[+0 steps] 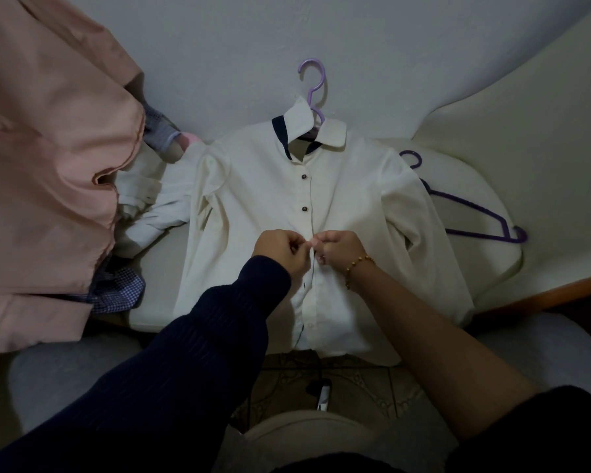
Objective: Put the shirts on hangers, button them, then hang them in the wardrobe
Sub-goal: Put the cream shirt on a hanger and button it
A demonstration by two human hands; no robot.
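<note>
1. Bed (543, 165): carries everything. Open room is the far strip by the wall and the right side past the spare hanger. The near edge is crowded, so a tug toward the person could probably drag cloth off it onto the floor.
2. Pink shirt (48, 148): heaped on the left side of the bed on top of a checked shirt (116, 291), and it hangs over the near-left edge. There is no working room on that side, and an elbow sweep could tip the heap.
3. White shirt (270, 186): the task item. It lies flat, mid-bed, front up, on the lilac hanger (316, 87), with the hook pointing at the far edge and the hem over the near edge. Risk: pulling the front could shift the hanger out of a shoulder.
4. Spare purple hanger (471, 216): just beside the shirt's right sleeve and could snag the cuff when the shirt is lifted.
5. Left hand (280, 250): the grip is closed, with thumb and fingers pinching one front edge at mid-front.
6. Right hand (338, 249): the grip is closed too, pinching the other front edge, and its fingertips nearly meet the left hand's. A slip reopens the gap.
7. Buttons: the top two (302, 178) are done and the lower one (309, 326) is open. The button in hand is hidden. Risk: it goes into the wrong hole and the front skews.
</note>
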